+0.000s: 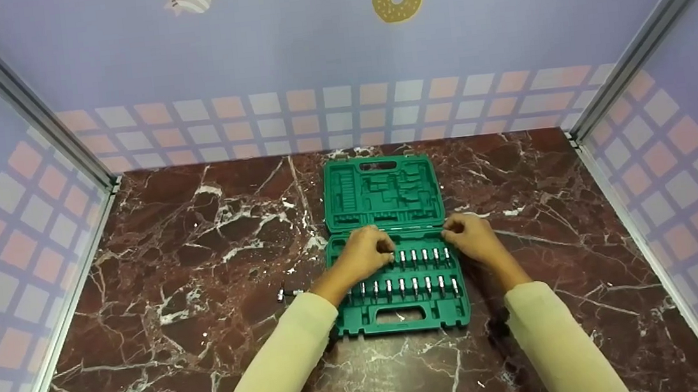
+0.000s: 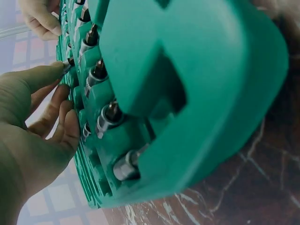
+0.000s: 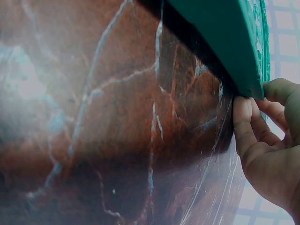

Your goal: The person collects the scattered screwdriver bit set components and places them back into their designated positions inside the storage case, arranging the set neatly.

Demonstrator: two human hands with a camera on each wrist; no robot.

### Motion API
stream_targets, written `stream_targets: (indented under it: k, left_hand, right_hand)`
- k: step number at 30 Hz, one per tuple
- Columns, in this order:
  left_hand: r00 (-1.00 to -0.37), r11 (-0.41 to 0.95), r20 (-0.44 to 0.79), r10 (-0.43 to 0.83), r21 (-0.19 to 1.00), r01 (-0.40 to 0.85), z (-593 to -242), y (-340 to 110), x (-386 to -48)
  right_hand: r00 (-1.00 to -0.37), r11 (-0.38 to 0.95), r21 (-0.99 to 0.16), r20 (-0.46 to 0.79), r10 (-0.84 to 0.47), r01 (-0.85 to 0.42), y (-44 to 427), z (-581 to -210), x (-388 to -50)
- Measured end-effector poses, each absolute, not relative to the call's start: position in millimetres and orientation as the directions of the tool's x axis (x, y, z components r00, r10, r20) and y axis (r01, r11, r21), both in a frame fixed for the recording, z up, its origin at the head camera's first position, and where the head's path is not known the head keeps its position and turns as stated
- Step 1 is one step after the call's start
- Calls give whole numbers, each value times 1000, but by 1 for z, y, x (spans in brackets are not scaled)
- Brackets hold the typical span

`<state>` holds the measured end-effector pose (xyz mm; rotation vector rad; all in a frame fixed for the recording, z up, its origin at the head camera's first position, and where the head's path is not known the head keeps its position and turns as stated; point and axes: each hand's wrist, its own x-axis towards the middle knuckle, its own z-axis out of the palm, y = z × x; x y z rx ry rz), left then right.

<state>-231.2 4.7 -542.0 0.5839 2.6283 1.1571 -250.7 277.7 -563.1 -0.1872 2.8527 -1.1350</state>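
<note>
A green plastic tool case (image 1: 354,319) lies unfolded on the marble-patterned table. Two rows of silver bit sockets (image 1: 428,287) sit in its near half. My left hand (image 1: 364,251) is over the upper row's left part; in the left wrist view, its thumb and index finger pinch a small silver bit socket (image 2: 68,64) at its slot. With the right hand (image 1: 473,235) I hold the case's right edge near the hinge, thumb and fingers on either side of the rim (image 3: 255,89). The left hand and forearm hide some slots.
The case's lid half (image 1: 402,213), with moulded recesses, lies flat behind. A small metal T-shaped tool (image 1: 288,292) rests on the table left of the case, partly hidden by my left arm. Patterned walls (image 1: 334,44) enclose the table (image 1: 209,337) at the back and sides.
</note>
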Motion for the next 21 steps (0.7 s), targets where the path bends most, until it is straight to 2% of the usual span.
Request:
stream_targets:
  k: [6,21]
  left_hand:
    - [-918,660,-56,393,712,240,-542,10,-232]
    - [-946,679,-90,311,718,155,-539,13,-238]
  right_hand:
    - [-992,726,-682,-6,-130,-91,277,-563,-251]
    - [-992,726,-681,1,-129,-96,276,-562,-249]
